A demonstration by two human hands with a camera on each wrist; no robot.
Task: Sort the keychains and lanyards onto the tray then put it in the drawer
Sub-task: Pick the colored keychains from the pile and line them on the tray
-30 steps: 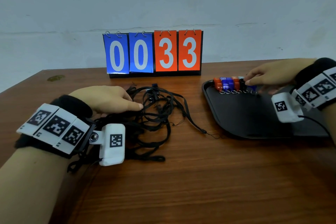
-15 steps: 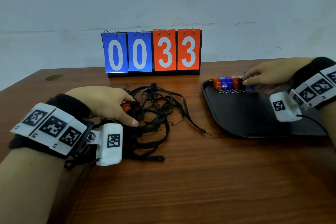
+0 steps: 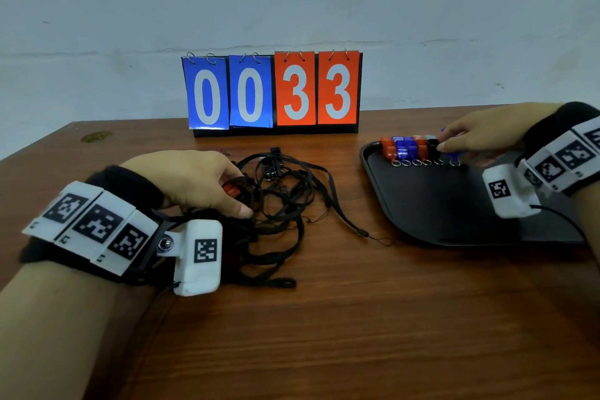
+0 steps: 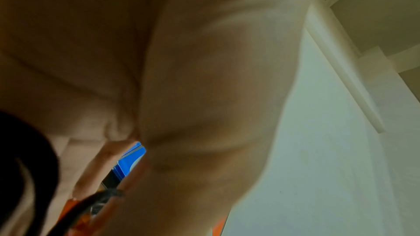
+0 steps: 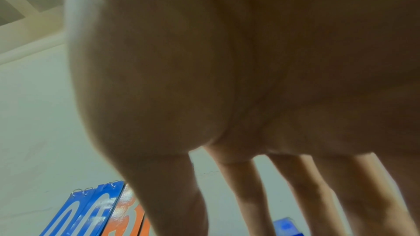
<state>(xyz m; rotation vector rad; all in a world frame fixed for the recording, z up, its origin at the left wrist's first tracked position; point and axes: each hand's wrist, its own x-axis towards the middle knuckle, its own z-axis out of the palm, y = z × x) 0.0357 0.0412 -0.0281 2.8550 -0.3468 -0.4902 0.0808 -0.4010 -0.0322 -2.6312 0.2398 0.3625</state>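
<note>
The left hand (image 3: 191, 180) lay on the near-left edge of a tangle of black lanyards (image 3: 282, 198) on the wooden table (image 3: 324, 318), its fingers and thumb curled round a red keychain (image 3: 231, 189) that sat among the straps; the left wrist view showed the same red piece (image 4: 75, 211) with a black strap across it, pinched between fingers and thumb. The lanyards sprawled loose between the hand and the tray (image 3: 431, 204), one strap end trailing toward the tray's near-left edge, close to the rim but not over it. The black tray sat on the right side of the table. Along its far edge stood a row of keychains (image 3: 410, 148), red, blue, red and black, side by side and touching, their metal rings pointing toward the person. The right hand (image 3: 480, 136) reached over the tray's far edge at the right end of that row, fingertips on a blue keychain (image 3: 454, 154) just beside the black one; in the right wrist view the fingers ran down straight and spread, a blue piece (image 5: 285, 226) beneath them, so the hand looked pressed on it rather than clenched. Behind the lanyards a flip scoreboard (image 3: 272, 92) stood against the wall reading 0033
</note>
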